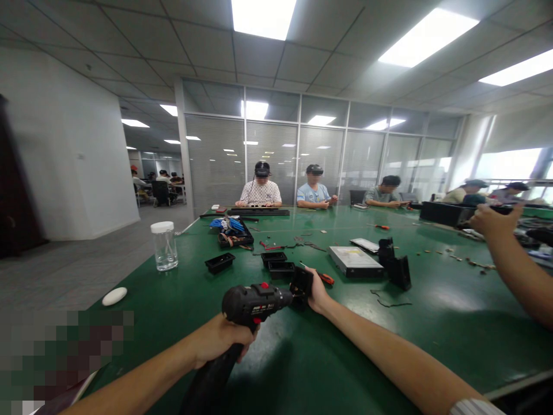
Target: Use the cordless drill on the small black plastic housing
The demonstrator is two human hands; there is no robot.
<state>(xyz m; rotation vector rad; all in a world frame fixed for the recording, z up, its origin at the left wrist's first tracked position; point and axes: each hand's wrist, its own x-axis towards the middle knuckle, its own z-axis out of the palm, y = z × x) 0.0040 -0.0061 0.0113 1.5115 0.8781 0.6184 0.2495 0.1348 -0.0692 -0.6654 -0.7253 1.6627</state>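
Note:
My left hand (222, 340) is closed around the handle of a black cordless power drill (253, 305) with red markings, held above the green table (432, 323). The drill's nose points right into a small black plastic part (301, 283). My right hand (317, 291) grips that part from the right side, fingers wrapped round it. A red-handled tool (326, 278) lies on the table just behind my right hand.
Black trays (220, 262) (279, 266), a grey flat drive unit (354, 260), a black bracket (395, 265), a clear jar (164, 246), a white oval object (114, 296) and loose screws lie on the table. Another person's arm (510, 253) reaches in at right. Several people sit at the far side.

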